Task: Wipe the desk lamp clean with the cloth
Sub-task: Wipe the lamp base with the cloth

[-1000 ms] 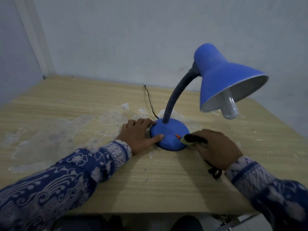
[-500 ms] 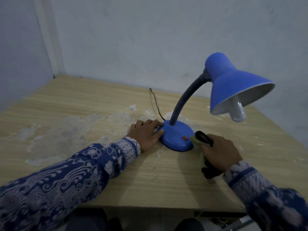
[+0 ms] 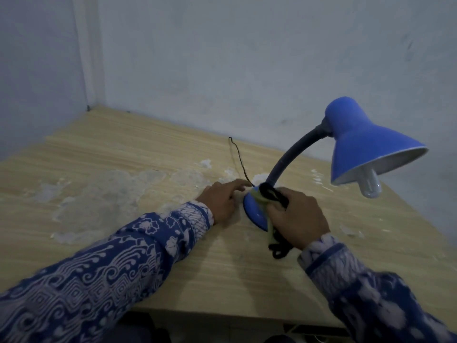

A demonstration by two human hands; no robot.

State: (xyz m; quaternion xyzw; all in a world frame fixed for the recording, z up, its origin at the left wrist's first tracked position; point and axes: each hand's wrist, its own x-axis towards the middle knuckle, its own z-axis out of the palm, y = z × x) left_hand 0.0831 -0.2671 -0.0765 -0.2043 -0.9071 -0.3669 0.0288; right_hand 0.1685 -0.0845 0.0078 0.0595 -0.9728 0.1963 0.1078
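1. Where half a second ago our right hand (image 3: 298, 215) sat to the right of the lamp base with the cloth just off its edge, it now lies over the base's top, fingers clenched around the cloth (image 3: 269, 196) and pressing it onto the blue plastic near the foot of the neck.
2. Our left hand (image 3: 223, 200) has stayed at the left rim of the base, but its fingers now spread flat on the wood and reach behind the base toward the cord; it grips nothing.
3. Our view has also swung left, so the desk lamp (image 3: 358, 144) now sits at centre right of the frame, its shade at the right edge.
4. We see a blue lamp with a round blue base (image 3: 254, 214), a dark bendy neck (image 3: 289, 157) curving up and right, and a blue shade with a white lining tilted so the bulb (image 3: 371, 186) pokes out below.
5. Our cloth looks pale green with black looped parts; a black end hangs below our right hand, at the lower centre right.
6. A thin black cord (image 3: 238, 159) runs from behind the base toward the wall.
7. Across the wooden desk (image 3: 123, 154), whitish peeled patches spread over the left and centre.
8. We see no containers.
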